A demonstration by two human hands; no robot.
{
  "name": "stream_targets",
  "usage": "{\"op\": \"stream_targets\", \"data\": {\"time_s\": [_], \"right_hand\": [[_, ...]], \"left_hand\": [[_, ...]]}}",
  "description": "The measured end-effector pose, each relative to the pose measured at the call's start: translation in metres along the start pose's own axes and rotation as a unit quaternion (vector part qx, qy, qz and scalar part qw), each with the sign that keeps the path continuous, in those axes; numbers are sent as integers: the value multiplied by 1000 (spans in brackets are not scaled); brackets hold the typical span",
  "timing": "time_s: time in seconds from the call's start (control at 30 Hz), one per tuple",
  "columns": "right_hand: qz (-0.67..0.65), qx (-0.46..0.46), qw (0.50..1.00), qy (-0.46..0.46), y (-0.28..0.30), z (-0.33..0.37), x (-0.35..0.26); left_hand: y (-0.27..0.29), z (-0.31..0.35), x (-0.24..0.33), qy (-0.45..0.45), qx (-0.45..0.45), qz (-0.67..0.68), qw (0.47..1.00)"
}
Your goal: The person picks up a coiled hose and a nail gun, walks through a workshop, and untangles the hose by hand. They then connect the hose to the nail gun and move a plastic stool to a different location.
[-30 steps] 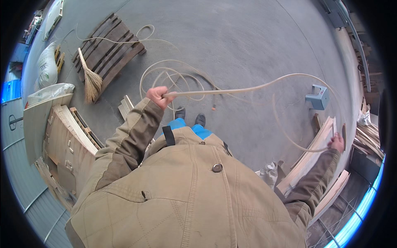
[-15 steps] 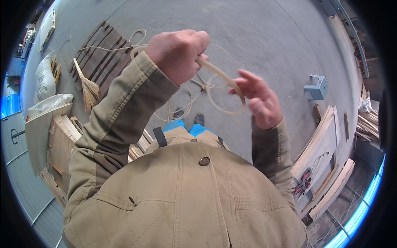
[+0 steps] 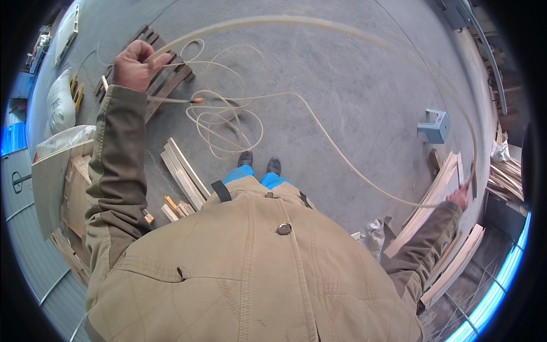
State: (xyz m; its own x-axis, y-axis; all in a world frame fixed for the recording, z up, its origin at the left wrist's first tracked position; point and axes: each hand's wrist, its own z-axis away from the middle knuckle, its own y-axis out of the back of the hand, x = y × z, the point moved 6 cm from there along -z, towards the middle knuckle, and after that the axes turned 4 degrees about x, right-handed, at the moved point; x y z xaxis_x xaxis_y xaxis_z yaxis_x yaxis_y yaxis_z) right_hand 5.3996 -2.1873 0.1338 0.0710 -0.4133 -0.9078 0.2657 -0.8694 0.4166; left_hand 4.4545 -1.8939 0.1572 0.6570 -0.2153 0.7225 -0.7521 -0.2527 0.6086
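Both hands, left hand (image 3: 133,64) and right hand (image 3: 459,197), grip one long cane strip (image 3: 342,25).

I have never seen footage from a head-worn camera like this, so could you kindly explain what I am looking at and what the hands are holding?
This single picture comes from a wide fisheye camera worn on a person's head, looking straight down, so straight edges bend near the rim. The tan jacket filling the lower part is the wearer's own, with dark shoes on the grey concrete floor.

The left hand is raised and closed on a long pale cane strip. It arcs overhead to the right hand, which grips it far out to the side. More of the strip lies in loose coils on the floor.

Around them lie a wooden pallet, wood slats, a small blue stool, a white sack and planks.
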Motion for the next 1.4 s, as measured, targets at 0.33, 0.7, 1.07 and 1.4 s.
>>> {"op": "stream_targets", "data": {"time_s": [0.33,0.7,1.07,1.4], "right_hand": [[379,105,901,-182,178,-77,249],[253,-85,957,-112,8,19,285],[118,-650,751,30,-348,413,76],[63,-904,403,-126,-328,680,38]], "left_hand": [[114,1,-63,35,140,-11,989],[-14,89,51,-66,-20,-79,994],[-128,241,101,-258,-210,-28,943],[-87,308,79,-243,-34,34,969]]}}
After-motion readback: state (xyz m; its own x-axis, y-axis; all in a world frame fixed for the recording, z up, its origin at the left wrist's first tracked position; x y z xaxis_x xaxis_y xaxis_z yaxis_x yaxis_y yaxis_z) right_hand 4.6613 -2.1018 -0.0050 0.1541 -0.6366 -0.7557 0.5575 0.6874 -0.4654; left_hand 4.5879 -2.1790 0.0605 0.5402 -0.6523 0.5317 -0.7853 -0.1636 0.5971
